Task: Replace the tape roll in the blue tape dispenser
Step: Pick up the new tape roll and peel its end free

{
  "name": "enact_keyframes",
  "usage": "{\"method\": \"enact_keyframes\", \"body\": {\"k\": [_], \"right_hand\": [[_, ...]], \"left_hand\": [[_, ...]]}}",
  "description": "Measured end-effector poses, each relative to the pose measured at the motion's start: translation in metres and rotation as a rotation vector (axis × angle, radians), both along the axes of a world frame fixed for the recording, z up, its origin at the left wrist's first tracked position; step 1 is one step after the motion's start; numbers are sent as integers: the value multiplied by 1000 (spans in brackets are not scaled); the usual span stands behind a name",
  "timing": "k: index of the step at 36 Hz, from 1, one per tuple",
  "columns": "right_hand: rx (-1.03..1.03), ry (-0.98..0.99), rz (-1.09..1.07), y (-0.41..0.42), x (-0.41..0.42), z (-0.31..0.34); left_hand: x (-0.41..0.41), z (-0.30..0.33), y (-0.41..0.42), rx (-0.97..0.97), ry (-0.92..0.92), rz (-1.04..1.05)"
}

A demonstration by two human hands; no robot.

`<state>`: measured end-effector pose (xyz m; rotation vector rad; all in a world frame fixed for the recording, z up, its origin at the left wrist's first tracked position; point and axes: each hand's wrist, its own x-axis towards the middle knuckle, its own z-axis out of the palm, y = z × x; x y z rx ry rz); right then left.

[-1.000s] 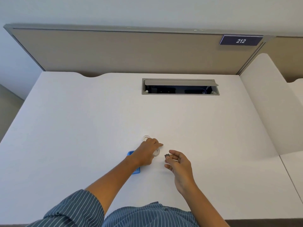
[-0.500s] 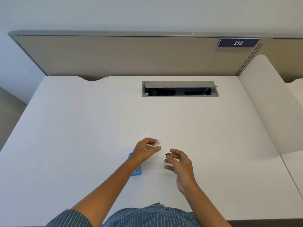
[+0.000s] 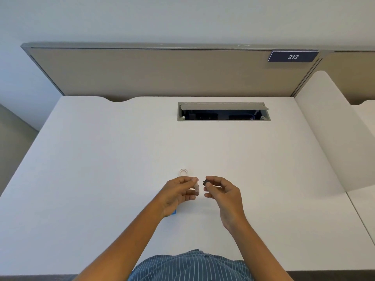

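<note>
Fitting the core is judged the step in hand: a clear roll (image 3: 196,186) is pinched in the left hand (image 3: 178,192), a dark core (image 3: 206,182) in the right hand (image 3: 224,192); alignment is needed next.

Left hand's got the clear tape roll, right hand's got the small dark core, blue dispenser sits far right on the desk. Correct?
Not quite. The head view shows the blue dispenser under the left hand, mostly hidden, not far right. The rest holds: clear tape roll in the left hand, small dark core in the right hand.

Bright, even, diffuse light — shadows faint, no glare; wide-angle lens bows the edges, and detail looks slightly soft.
</note>
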<state>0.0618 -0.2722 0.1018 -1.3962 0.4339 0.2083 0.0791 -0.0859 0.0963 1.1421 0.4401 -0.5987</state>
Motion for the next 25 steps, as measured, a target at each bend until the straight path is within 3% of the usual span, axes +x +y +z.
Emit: {"method": "enact_keyframes", "body": {"k": [25], "right_hand": [[-62,-61,105,4,-5,16]], "left_hand": [[-7,29,1,62,34,-3]]}}
